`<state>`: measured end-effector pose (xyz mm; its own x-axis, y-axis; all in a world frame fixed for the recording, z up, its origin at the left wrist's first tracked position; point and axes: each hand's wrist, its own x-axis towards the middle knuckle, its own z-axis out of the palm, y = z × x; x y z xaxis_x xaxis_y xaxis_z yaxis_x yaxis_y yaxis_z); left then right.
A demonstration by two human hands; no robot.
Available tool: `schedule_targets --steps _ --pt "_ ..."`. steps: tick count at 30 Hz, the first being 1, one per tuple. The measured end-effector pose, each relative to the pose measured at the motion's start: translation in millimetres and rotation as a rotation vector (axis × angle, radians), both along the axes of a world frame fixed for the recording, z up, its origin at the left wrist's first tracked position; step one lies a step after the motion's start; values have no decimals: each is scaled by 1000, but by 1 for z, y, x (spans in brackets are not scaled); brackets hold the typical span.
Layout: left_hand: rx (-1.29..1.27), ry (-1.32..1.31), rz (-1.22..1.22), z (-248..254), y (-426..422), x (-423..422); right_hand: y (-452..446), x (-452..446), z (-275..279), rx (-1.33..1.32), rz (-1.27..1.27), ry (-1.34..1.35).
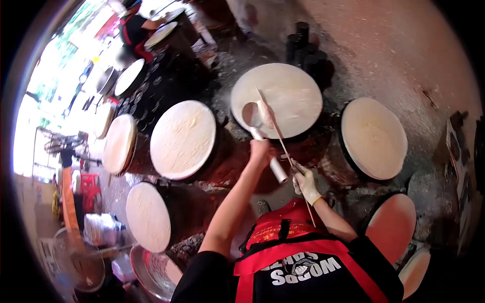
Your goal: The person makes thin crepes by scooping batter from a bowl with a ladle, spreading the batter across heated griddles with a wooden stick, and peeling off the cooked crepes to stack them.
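My left hand (260, 152), bare, is closed around the white handle of a ladle (278, 170). The ladle's round bowl is over a large round griddle coated with pale batter (290, 83). My right hand (306, 184), in a white glove, grips a long thin stick (282, 144) that slants up across the same griddle. A whitish lump (264, 114) lies along the stick near its upper end, beside the ladle bowl; whether it is stuck to the stick I cannot tell.
More coated griddles stand around: left (183, 140), lower left (148, 217) and right (374, 138). Dark cylinders (303, 50) are stacked behind the middle griddle. A metal basin (139, 267) is at lower left. Another person (135, 31) works at the upper left.
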<state>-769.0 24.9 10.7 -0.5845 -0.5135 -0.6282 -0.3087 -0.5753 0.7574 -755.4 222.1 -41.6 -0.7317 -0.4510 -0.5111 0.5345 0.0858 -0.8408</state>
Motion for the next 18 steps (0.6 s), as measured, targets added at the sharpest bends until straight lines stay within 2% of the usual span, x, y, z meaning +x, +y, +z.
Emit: schedule_targets --steps 1,2,3,4,6,7,8,10,14,15,16,17,18 --pt "89 104 -45 -12 -3 -8 -6 4 11 -25 20 -83" --pt "452 228 -52 -22 -24 1 -8 7 24 -48 31 -167" --pt "815 355 -70 9 -43 16 -9 0 43 -50 8 -217" --pt "1183 480 -100 41 -56 31 -8 -10 66 15 73 -149" --pt "1220 494 -76 85 -61 70 -6 -37 77 -1 43 162" --pt "1087 463 -100 85 -65 84 -7 -54 91 31 -28 218" --pt "1068 510 -169 77 -70 98 0 -78 70 65 -66 244" --pt "939 319 -105 100 -71 117 -6 -91 16 302 -61 803" --pt "841 132 -75 81 -77 163 -10 12 54 593 326 822" --pt "802 81 -55 81 -70 179 -7 24 44 547 303 841" --pt "601 81 -132 61 -68 196 -8 30 36 499 276 859" --pt "465 67 -104 54 -61 210 -11 23 84 655 372 661" --pt "469 49 -70 51 -57 223 -5 12 65 564 202 762"
